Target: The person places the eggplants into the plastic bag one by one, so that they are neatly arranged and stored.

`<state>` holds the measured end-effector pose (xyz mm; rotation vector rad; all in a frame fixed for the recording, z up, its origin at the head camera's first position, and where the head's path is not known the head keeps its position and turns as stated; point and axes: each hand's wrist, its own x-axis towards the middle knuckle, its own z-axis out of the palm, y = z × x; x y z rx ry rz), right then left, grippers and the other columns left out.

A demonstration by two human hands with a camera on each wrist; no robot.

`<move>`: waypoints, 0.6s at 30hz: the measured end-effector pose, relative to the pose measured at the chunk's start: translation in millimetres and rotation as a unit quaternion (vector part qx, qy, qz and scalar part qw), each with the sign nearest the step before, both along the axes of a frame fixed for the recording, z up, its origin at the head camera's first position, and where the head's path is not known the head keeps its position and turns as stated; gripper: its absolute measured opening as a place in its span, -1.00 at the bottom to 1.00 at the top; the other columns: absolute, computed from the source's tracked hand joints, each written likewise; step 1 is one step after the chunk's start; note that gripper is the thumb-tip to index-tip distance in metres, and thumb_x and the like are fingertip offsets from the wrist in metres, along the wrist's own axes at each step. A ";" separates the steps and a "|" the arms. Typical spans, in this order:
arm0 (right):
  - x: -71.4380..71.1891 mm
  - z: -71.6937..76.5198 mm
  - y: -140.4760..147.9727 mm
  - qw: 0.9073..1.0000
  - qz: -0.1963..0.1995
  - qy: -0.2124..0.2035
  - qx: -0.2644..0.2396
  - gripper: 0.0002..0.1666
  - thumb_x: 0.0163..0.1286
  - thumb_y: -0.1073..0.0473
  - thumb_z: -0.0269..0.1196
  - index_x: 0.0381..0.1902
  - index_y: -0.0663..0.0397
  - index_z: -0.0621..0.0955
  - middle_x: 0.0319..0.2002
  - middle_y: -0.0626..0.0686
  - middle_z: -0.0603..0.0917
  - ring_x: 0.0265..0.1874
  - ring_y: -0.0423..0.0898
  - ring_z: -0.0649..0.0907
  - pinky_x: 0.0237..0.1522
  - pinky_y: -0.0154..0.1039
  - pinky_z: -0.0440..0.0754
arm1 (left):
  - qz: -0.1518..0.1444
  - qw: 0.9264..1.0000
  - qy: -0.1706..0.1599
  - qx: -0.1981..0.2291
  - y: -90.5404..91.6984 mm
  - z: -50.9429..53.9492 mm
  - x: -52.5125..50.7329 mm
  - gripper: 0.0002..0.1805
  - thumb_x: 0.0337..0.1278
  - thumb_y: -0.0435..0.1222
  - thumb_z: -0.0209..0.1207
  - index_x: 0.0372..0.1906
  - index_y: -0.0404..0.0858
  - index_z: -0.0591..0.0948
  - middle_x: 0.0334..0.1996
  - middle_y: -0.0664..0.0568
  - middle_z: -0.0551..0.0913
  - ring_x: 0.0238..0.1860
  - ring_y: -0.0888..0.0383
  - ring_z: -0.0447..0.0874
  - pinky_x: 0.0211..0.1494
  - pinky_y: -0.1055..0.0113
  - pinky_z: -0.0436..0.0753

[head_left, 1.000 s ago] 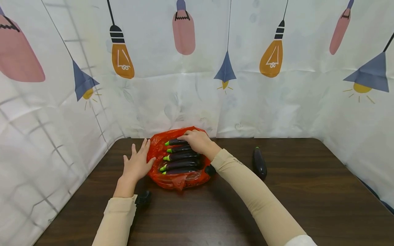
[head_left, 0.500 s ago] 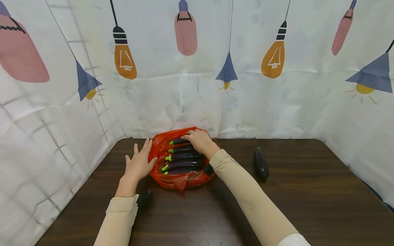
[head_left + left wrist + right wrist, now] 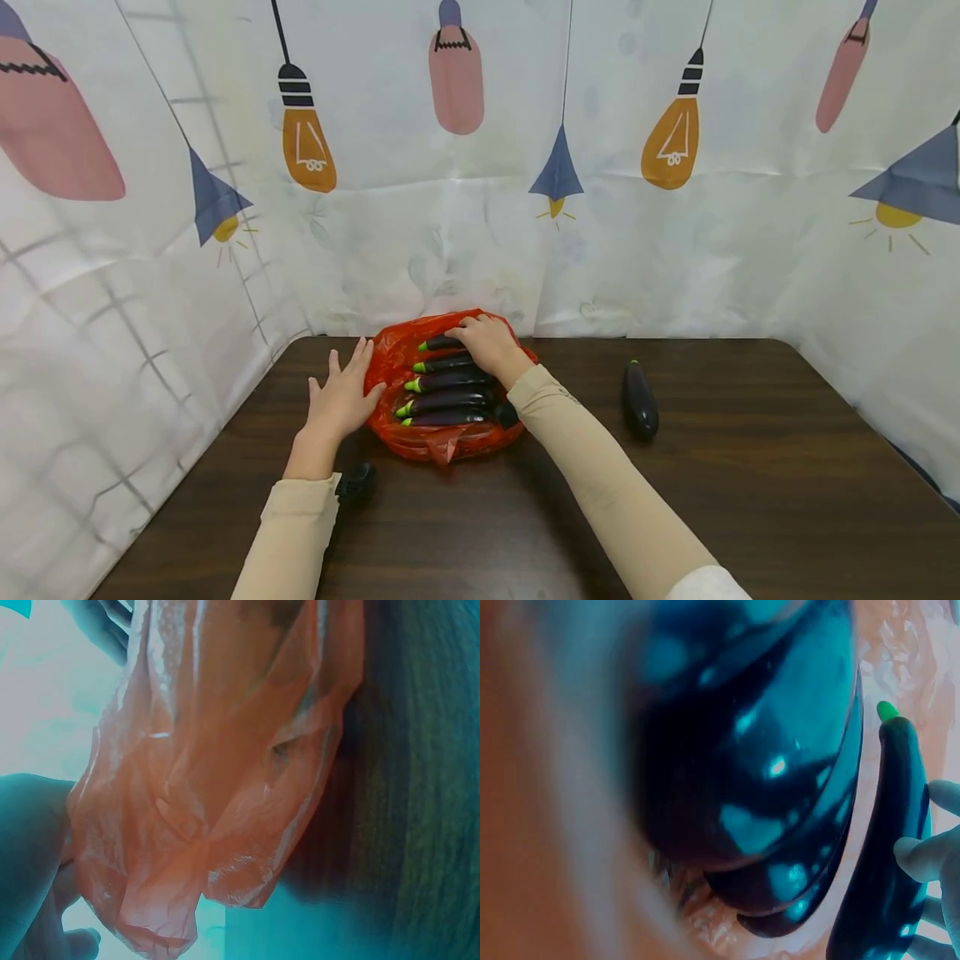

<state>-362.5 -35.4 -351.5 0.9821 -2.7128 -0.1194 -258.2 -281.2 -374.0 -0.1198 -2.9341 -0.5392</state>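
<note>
A red plastic bag (image 3: 390, 442) lies opened out at the back of the table, with several dark eggplants (image 3: 450, 400) side by side in it, green stem ends to the left. My right hand (image 3: 491, 346) reaches over the bag and holds the rearmost eggplant (image 3: 435, 342). In the right wrist view, thumb and fingers lie on either side of that eggplant (image 3: 885, 840), apart from the overlapping others (image 3: 780, 750). My left hand (image 3: 339, 404) rests at the bag's left rim, fingers spread. The left wrist view shows the crumpled bag side (image 3: 217, 787) close up.
One more eggplant (image 3: 640, 402) lies on the dark wooden table (image 3: 750, 467), right of the bag. A white cloth (image 3: 495, 233) printed with lamps hangs behind the table and along its sides. Black wrist cameras (image 3: 356, 482) sit on the wrists.
The rearmost eggplant has shifted slightly right along with my right hand, relative to the others in the bag. The left hand keeps its place; the head view has turned a little left.
</note>
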 end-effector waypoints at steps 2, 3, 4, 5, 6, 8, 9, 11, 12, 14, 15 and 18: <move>-0.5 -1.4 -2.0 1.000 -0.003 -0.001 0.001 -0.49 0.59 0.28 0.13 0.38 -0.28 0.60 0.28 0.00 0.61 0.21 0.04 0.59 0.25 -0.07 0.56 | 0.001 1.000 0.000 0.001 0.0 0.5 0.5 -0.12 0.45 -0.17 0.16 0.66 -0.30 -0.02 0.64 -0.23 -0.09 0.54 -0.51 -0.34 0.30 -0.65 -0.30; -0.7 -2.1 -2.9 1.000 -0.004 -0.003 0.002 -0.49 0.59 0.28 0.13 0.38 -0.28 0.59 0.29 0.00 0.61 0.22 0.04 0.59 0.25 -0.07 0.56 | 0.000 1.000 0.000 0.002 0.0 0.7 0.7 -0.12 0.45 -0.17 0.16 0.66 -0.30 -0.02 0.64 -0.23 -0.09 0.54 -0.51 -0.34 0.30 -0.65 -0.30; -0.9 -2.9 -3.5 1.000 -0.005 -0.006 0.000 -0.49 0.59 0.28 0.13 0.38 -0.27 0.60 0.29 -0.01 0.61 0.22 0.04 0.59 0.25 -0.08 0.56 | 0.000 1.000 -0.001 0.003 0.2 1.0 1.0 -0.12 0.45 -0.17 0.15 0.66 -0.30 -0.03 0.64 -0.24 -0.08 0.54 -0.51 -0.35 0.30 -0.65 -0.30; -1.1 -3.6 -3.9 1.000 -0.005 -0.009 -0.002 -0.49 0.59 0.28 0.13 0.38 -0.26 0.60 0.29 -0.01 0.61 0.23 0.03 0.58 0.25 -0.07 0.56 | 0.000 1.000 0.000 0.003 0.2 1.3 1.3 -0.12 0.45 -0.17 0.15 0.66 -0.30 -0.02 0.64 -0.24 -0.08 0.54 -0.51 -0.35 0.30 -0.65 -0.30; -1.4 -4.2 -4.2 1.000 -0.005 -0.011 -0.004 -0.50 0.59 0.28 0.13 0.38 -0.25 0.60 0.30 -0.02 0.61 0.24 0.03 0.58 0.26 -0.07 0.56 | 0.000 1.000 0.000 0.003 0.3 1.6 1.6 -0.12 0.45 -0.17 0.15 0.66 -0.30 -0.02 0.64 -0.23 -0.08 0.54 -0.51 -0.35 0.30 -0.65 -0.30; -2.1 -5.5 -3.8 1.000 -0.002 -0.014 -0.011 -0.51 0.59 0.27 0.12 0.37 -0.23 0.60 0.30 -0.03 0.61 0.25 0.03 0.58 0.26 -0.07 0.55 | 0.000 1.000 0.001 0.002 0.8 2.2 1.9 -0.13 0.46 -0.16 0.15 0.66 -0.30 -0.02 0.64 -0.23 -0.08 0.54 -0.51 -0.34 0.29 -0.65 -0.30; -2.4 -6.0 -3.4 1.000 0.000 -0.015 -0.016 -0.51 0.59 0.27 0.12 0.37 -0.22 0.60 0.30 -0.03 0.62 0.25 0.03 0.58 0.26 -0.07 0.55 | 0.000 1.000 0.000 0.002 1.1 2.5 1.9 -0.13 0.46 -0.16 0.15 0.66 -0.30 -0.02 0.64 -0.23 -0.08 0.54 -0.51 -0.34 0.29 -0.65 -0.30; -3.2 -6.8 -2.5 1.000 0.005 -0.014 -0.020 -0.53 0.60 0.27 0.11 0.36 -0.18 0.61 0.30 -0.03 0.62 0.25 0.02 0.58 0.28 -0.07 0.54 | 0.000 1.000 0.001 0.001 1.6 3.2 1.7 -0.13 0.45 -0.17 0.15 0.66 -0.30 -0.01 0.64 -0.22 -0.09 0.54 -0.51 -0.34 0.29 -0.65 -0.30; -3.7 -7.2 -2.2 1.000 0.006 -0.013 -0.021 -0.53 0.60 0.27 0.11 0.36 -0.17 0.61 0.30 -0.04 0.62 0.25 0.02 0.58 0.28 -0.07 0.53 | 0.001 1.000 0.000 0.000 1.7 3.4 1.4 -0.13 0.45 -0.17 0.15 0.66 -0.29 -0.01 0.64 -0.21 -0.09 0.54 -0.51 -0.34 0.29 -0.65 -0.30; -4.2 -7.4 -1.7 1.000 0.008 -0.007 -0.024 -0.54 0.60 0.27 0.11 0.36 -0.15 0.61 0.29 -0.05 0.63 0.24 0.02 0.59 0.26 -0.08 0.55 | 0.001 1.000 0.000 -0.001 1.4 3.4 0.6 -0.12 0.45 -0.17 0.15 0.66 -0.29 -0.02 0.64 -0.21 -0.09 0.54 -0.51 -0.34 0.29 -0.65 -0.30; -4.6 -7.7 -1.8 1.000 0.007 -0.004 -0.027 -0.54 0.60 0.27 0.11 0.35 -0.14 0.61 0.29 -0.06 0.63 0.23 0.02 0.59 0.25 -0.08 0.55 | 0.002 1.000 0.000 -0.001 1.2 3.4 0.4 -0.12 0.45 -0.17 0.15 0.66 -0.29 -0.02 0.64 -0.20 -0.10 0.54 -0.51 -0.35 0.29 -0.65 -0.30; -5.0 -8.6 -2.0 0.999 0.003 0.000 -0.032 -0.55 0.60 0.26 0.10 0.35 -0.15 0.61 0.29 -0.08 0.63 0.22 0.03 0.59 0.21 -0.08 0.58 | 0.002 1.000 0.000 -0.002 0.4 3.1 0.3 -0.12 0.45 -0.17 0.15 0.66 -0.29 -0.02 0.64 -0.21 -0.10 0.54 -0.51 -0.35 0.29 -0.65 -0.30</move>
